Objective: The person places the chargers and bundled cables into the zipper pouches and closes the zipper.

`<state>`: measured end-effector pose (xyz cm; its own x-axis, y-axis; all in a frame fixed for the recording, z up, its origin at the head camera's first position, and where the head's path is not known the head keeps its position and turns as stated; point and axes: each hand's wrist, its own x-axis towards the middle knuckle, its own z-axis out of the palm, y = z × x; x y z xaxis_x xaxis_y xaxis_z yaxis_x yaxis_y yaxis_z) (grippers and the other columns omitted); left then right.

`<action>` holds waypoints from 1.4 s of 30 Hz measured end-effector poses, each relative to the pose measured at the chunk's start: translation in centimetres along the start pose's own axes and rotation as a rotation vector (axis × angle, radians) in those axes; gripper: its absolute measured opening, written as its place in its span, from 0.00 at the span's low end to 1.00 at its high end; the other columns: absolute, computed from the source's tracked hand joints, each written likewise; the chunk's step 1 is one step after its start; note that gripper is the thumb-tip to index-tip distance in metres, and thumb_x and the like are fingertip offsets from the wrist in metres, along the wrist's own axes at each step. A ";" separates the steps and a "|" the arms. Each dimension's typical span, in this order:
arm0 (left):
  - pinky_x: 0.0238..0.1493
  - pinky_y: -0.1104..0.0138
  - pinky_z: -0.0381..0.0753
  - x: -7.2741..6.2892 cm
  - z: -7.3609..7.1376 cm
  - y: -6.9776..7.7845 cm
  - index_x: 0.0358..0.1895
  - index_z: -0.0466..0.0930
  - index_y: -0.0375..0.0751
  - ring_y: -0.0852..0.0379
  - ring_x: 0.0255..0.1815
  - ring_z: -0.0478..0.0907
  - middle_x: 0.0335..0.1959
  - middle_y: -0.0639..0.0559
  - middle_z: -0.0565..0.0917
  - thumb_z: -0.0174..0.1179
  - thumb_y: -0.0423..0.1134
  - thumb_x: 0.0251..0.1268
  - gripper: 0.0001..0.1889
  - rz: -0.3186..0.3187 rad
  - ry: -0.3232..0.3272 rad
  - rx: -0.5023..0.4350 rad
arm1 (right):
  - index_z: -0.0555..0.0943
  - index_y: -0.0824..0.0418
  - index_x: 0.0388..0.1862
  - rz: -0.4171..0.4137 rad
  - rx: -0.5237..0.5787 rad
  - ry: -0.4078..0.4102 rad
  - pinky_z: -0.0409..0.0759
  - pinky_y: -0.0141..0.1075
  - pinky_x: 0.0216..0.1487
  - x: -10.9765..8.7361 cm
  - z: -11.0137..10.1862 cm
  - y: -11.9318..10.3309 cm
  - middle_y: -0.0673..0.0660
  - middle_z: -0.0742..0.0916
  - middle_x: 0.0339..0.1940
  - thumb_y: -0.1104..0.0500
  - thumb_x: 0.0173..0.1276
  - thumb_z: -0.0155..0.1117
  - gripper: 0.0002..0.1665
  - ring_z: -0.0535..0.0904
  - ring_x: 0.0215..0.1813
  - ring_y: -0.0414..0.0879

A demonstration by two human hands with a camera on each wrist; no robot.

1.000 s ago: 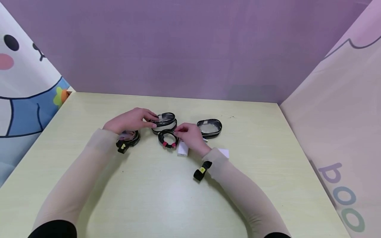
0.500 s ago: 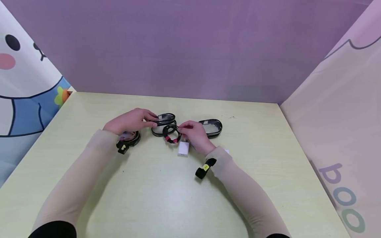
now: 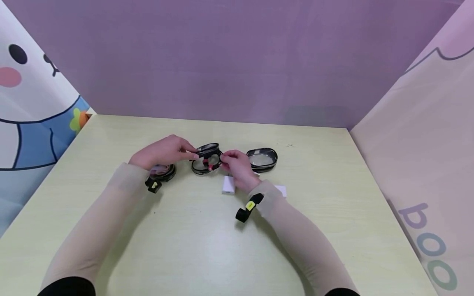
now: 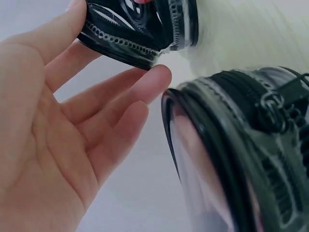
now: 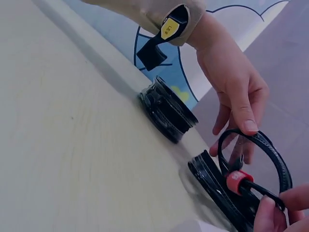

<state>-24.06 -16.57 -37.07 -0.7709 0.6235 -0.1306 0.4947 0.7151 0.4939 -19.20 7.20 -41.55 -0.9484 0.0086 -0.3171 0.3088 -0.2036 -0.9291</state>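
My left hand (image 3: 163, 150) grips the edge of a small clear zip pouch (image 3: 200, 172) with black trim, thumb against the raised lid. In the left wrist view the same pouch (image 4: 120, 43) shows at the top, between thumb and fingers. At the pouch's mouth, my right hand (image 3: 240, 169) pinches a coiled black cable (image 3: 211, 167) with red straps. The right wrist view shows a red strap (image 5: 236, 181) on the coil, inside or against the pouch opening; exactly how deep it sits I cannot tell.
Beside my left wrist stands a second pouch (image 3: 167, 172) with pinkish contents. A third black-trimmed pouch (image 3: 262, 164) sits to the right. A white charger plug (image 3: 228, 186) lies in front, and another white piece (image 3: 281, 190) is partly behind my right wrist. A purple wall backs the table.
My right hand has brought the cable coil from in front of the pouch up to its opening. The left hand has stayed on the pouch, whose lid now tilts up more.
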 end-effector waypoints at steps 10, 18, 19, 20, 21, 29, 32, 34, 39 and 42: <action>0.57 0.53 0.77 0.1 0.0 0.8 0.54 0.87 0.47 0.53 0.53 0.81 0.52 0.50 0.85 0.64 0.50 0.68 0.17 0.032 0.006 0.024 | 0.78 0.74 0.50 0.017 0.020 0.008 0.82 0.30 0.43 -0.1 1.1 0.2 0.58 0.82 0.39 0.73 0.69 0.61 0.12 0.79 0.33 0.42; 0.52 0.56 0.78 0.2 0.2 1.2 0.54 0.87 0.50 0.56 0.48 0.81 0.51 0.53 0.86 0.64 0.54 0.67 0.18 0.039 0.008 0.036 | 0.76 0.70 0.47 0.043 0.074 0.005 0.82 0.31 0.43 -0.2 1.3 0.2 0.59 0.80 0.39 0.74 0.69 0.59 0.09 0.79 0.34 0.44; 0.51 0.56 0.78 0.2 0.3 1.2 0.54 0.88 0.50 0.56 0.47 0.81 0.51 0.53 0.86 0.64 0.54 0.67 0.18 0.039 0.009 0.038 | 0.75 0.71 0.47 0.038 0.064 -0.001 0.83 0.31 0.44 -0.3 1.3 0.2 0.59 0.80 0.39 0.74 0.69 0.58 0.09 0.79 0.35 0.44; 0.50 0.56 0.79 0.2 0.3 1.2 0.54 0.88 0.50 0.56 0.47 0.81 0.51 0.53 0.85 0.63 0.54 0.68 0.18 0.038 0.011 0.038 | 0.75 0.71 0.48 0.030 0.047 -0.007 0.83 0.32 0.46 -0.3 1.3 0.2 0.59 0.79 0.39 0.75 0.69 0.58 0.09 0.80 0.36 0.45; 0.50 0.57 0.79 0.2 0.3 1.2 0.53 0.88 0.50 0.57 0.46 0.81 0.51 0.53 0.85 0.63 0.54 0.68 0.18 0.032 0.013 0.039 | 0.75 0.71 0.48 0.021 0.023 -0.014 0.83 0.33 0.47 -0.2 1.2 0.3 0.59 0.79 0.39 0.75 0.69 0.59 0.10 0.80 0.37 0.46; 0.51 0.56 0.79 0.1 0.1 1.1 0.51 0.89 0.53 0.57 0.47 0.82 0.51 0.54 0.85 0.64 0.55 0.67 0.16 0.032 0.013 0.001 | 0.78 0.70 0.43 -0.046 -0.264 -0.063 0.83 0.36 0.48 -0.3 0.6 0.1 0.58 0.81 0.37 0.76 0.63 0.64 0.10 0.83 0.39 0.47; 0.51 0.56 0.79 0.0 0.0 1.0 0.52 0.89 0.53 0.56 0.47 0.82 0.53 0.54 0.85 0.64 0.54 0.67 0.16 0.030 0.008 -0.017 | 0.80 0.65 0.39 -0.092 -0.432 -0.064 0.82 0.33 0.41 -0.2 0.4 0.1 0.56 0.82 0.35 0.72 0.62 0.67 0.09 0.80 0.37 0.45; 0.52 0.55 0.79 -0.1 -0.1 0.9 0.52 0.88 0.53 0.56 0.48 0.82 0.53 0.53 0.85 0.64 0.54 0.67 0.16 0.027 0.005 -0.022 | 0.81 0.62 0.37 -0.123 -0.524 -0.072 0.79 0.32 0.38 -0.2 0.3 0.2 0.54 0.83 0.34 0.70 0.62 0.69 0.08 0.79 0.36 0.44; 0.56 0.55 0.77 -0.3 -0.1 0.4 0.51 0.88 0.55 0.56 0.53 0.80 0.55 0.54 0.84 0.63 0.56 0.67 0.16 0.020 0.002 -0.033 | 0.82 0.61 0.37 -0.164 -0.578 -0.122 0.79 0.31 0.35 -0.3 0.1 0.2 0.54 0.87 0.35 0.67 0.65 0.68 0.04 0.80 0.35 0.43; 0.55 0.55 0.77 -0.3 -0.1 0.2 0.52 0.88 0.54 0.56 0.51 0.81 0.55 0.54 0.84 0.63 0.55 0.68 0.16 0.021 0.005 -0.042 | 0.83 0.63 0.39 -0.168 -0.567 -0.159 0.79 0.30 0.35 -0.5 -0.2 0.0 0.56 0.88 0.38 0.67 0.67 0.66 0.03 0.81 0.35 0.45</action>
<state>-23.74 -16.65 -36.78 -0.7628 0.6362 -0.1157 0.4932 0.6880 0.5323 -18.70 7.34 -41.43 -0.9731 -0.1595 -0.1662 0.1036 0.3415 -0.9342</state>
